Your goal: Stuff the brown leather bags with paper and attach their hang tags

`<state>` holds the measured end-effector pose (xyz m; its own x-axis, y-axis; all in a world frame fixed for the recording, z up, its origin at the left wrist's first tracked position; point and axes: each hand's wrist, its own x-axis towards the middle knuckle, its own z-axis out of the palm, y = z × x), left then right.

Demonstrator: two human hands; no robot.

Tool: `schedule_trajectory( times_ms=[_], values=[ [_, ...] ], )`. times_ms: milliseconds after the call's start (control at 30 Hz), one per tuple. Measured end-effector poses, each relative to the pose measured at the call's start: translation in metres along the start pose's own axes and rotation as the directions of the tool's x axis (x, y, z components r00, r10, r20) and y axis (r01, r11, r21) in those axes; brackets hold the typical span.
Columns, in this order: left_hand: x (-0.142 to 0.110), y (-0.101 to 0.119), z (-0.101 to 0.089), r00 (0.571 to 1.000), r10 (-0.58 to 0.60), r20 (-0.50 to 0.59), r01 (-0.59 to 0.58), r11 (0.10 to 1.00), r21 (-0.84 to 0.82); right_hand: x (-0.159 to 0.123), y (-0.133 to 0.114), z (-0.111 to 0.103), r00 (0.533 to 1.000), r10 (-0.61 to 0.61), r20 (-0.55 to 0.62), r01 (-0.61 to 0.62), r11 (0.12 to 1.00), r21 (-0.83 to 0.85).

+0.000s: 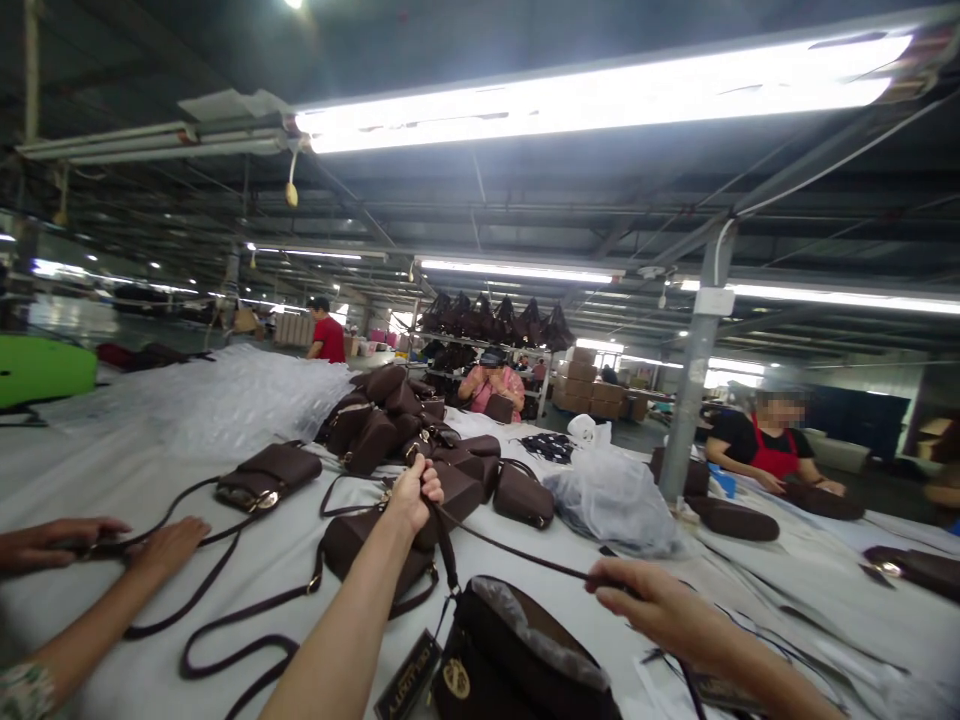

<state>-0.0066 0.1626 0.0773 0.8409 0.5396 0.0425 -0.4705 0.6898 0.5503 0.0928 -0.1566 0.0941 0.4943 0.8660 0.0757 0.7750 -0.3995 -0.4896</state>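
Observation:
A dark brown handbag (525,650) with a gold emblem and clear plastic at its top stands in front of me. Its thin brown strap (510,550) stretches between my two hands. My left hand (418,492) is raised, its fingers closed around the strap. Lower on the right, my right hand (637,592) pinches another stretch of the strap. A black hang tag (409,675) with lettering lies against the bag's left side. Just behind my left forearm is another brown bag (349,545), partly hidden, with its strap looped on the white table.
A co-worker's hands (169,545) handle the strap of a brown bag (274,475) at left. Brown bags (390,410) are heaped ahead, beside clear plastic sheets (232,390). Plastic bags (611,495) and a metal post (690,380) stand at right, near another seated worker (776,450).

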Motion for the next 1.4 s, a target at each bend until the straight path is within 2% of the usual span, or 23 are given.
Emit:
schedule_trajectory(
  times_ms=[67, 133, 233, 300, 333, 400, 500, 567, 633, 700, 733, 767, 833, 900, 967, 1067, 1167, 1267, 1333, 1400],
  values=[
    [-0.004, -0.003, 0.008, 0.998, -0.049, 0.034, 0.047, 0.997, 0.069, 0.005, -0.006, -0.009, 0.994, -0.083, -0.066, 0.071, 0.984, -0.166],
    [-0.010, -0.011, 0.022, 0.986, -0.135, 0.093, 0.116, 0.976, 0.184, 0.014, -0.024, -0.012, 0.985, -0.145, -0.088, 0.106, 0.932, -0.347],
    [-0.023, -0.034, 0.047, 0.935, -0.283, 0.215, 0.169, 0.885, 0.433, 0.035, -0.061, -0.008, 0.984, -0.145, -0.106, 0.056, 0.809, -0.586],
    [-0.032, -0.050, 0.060, 0.903, -0.343, 0.259, 0.143, 0.808, 0.571, 0.049, -0.083, -0.004, 0.985, -0.121, -0.122, 0.012, 0.754, -0.657],
    [-0.036, -0.056, 0.065, 0.903, -0.343, 0.259, 0.121, 0.780, 0.614, 0.055, -0.091, -0.002, 0.985, -0.110, -0.133, -0.006, 0.750, -0.662],
    [-0.042, -0.063, 0.068, 0.908, -0.336, 0.249, 0.079, 0.723, 0.687, 0.064, -0.100, -0.001, 0.982, -0.120, -0.147, 0.007, 0.794, -0.608],
    [-0.047, -0.056, 0.063, 0.896, -0.339, 0.285, 0.010, 0.658, 0.753, 0.067, -0.092, -0.007, 0.974, -0.189, -0.127, 0.115, 0.890, -0.440],
    [-0.049, -0.046, 0.055, 0.882, -0.343, 0.323, -0.055, 0.607, 0.793, 0.065, -0.076, -0.018, 0.973, -0.203, -0.112, 0.145, 0.910, -0.387],
    [-0.048, -0.035, 0.044, 0.885, -0.318, 0.339, -0.142, 0.510, 0.848, 0.062, -0.058, -0.031, 0.972, -0.171, -0.159, 0.089, 0.901, -0.426],
    [-0.045, -0.029, 0.034, 0.914, -0.249, 0.319, -0.187, 0.439, 0.879, 0.057, -0.043, -0.040, 0.957, -0.127, -0.259, -0.019, 0.869, -0.494],
    [-0.044, -0.029, 0.030, 0.933, -0.201, 0.299, -0.180, 0.459, 0.870, 0.055, -0.039, -0.040, 0.944, -0.106, -0.312, -0.075, 0.853, -0.517],
    [-0.042, -0.030, 0.028, 0.950, -0.150, 0.272, -0.157, 0.523, 0.838, 0.053, -0.038, -0.038, 0.932, -0.096, -0.350, -0.112, 0.842, -0.528],
    [-0.039, -0.036, 0.027, 0.973, -0.080, 0.217, -0.099, 0.705, 0.702, 0.051, -0.043, -0.024, 0.923, -0.095, -0.373, -0.133, 0.831, -0.540],
    [-0.039, -0.048, 0.032, 0.976, -0.084, 0.202, -0.036, 0.849, 0.528, 0.051, -0.056, -0.002, 0.942, -0.098, -0.322, -0.111, 0.812, -0.573],
    [-0.041, -0.063, 0.040, 0.969, -0.103, 0.224, 0.010, 0.924, 0.382, 0.054, -0.072, 0.021, 0.964, -0.075, -0.256, -0.103, 0.779, -0.619],
    [-0.044, -0.083, 0.054, 0.961, -0.085, 0.264, 0.007, 0.959, 0.284, 0.061, -0.089, 0.040, 0.980, -0.053, -0.190, -0.084, 0.758, -0.647],
    [-0.041, -0.085, 0.059, 0.974, -0.019, 0.227, -0.039, 0.968, 0.249, 0.063, -0.088, 0.040, 0.983, -0.085, -0.165, -0.028, 0.812, -0.582],
    [-0.029, -0.060, 0.052, 0.996, 0.038, 0.085, -0.045, 0.996, 0.083, 0.052, -0.069, 0.029, 0.980, -0.128, -0.155, 0.069, 0.938, -0.339],
    [-0.019, -0.036, 0.041, 0.999, 0.044, 0.003, -0.044, 0.999, 0.018, 0.040, -0.052, 0.021, 0.991, -0.072, -0.110, 0.060, 0.992, -0.108],
    [-0.013, -0.017, 0.032, 0.999, 0.031, -0.017, -0.030, 0.999, 0.033, 0.029, -0.036, 0.014, 0.997, -0.023, -0.076, 0.023, 1.000, 0.002]
  ],
)
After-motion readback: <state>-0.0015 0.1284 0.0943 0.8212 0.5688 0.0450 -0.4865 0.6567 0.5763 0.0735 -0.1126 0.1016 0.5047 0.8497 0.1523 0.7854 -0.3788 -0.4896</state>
